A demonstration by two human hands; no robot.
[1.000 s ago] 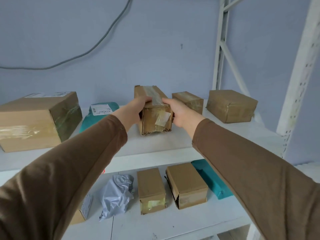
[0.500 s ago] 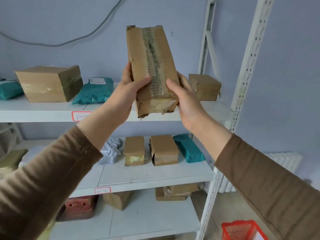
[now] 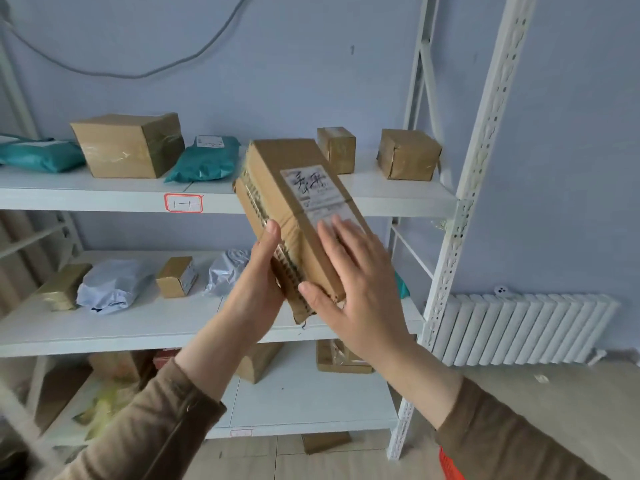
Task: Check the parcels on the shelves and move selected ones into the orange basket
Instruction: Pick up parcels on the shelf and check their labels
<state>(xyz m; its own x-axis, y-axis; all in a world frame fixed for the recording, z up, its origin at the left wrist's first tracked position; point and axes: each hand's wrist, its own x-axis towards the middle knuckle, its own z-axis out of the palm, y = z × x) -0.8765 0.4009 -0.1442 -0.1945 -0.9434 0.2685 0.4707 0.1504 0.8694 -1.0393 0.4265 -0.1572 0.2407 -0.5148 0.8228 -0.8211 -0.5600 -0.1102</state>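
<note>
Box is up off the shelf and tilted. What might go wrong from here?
1. The long box is tilted; only the left hand grips its lower end, while the right hand lies flat, so it may slip.
2. The orange basket barely shows at the frame's edge, so the drop could miss.

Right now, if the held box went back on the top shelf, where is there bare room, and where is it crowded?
The widest bare stretch of the top shelf lies behind the held box, between the teal mailer and the small carton; part is hidden. A narrower gap separates that carton from the right-hand carton. The left end is crowded: large carton and mailers sit close together.
</note>
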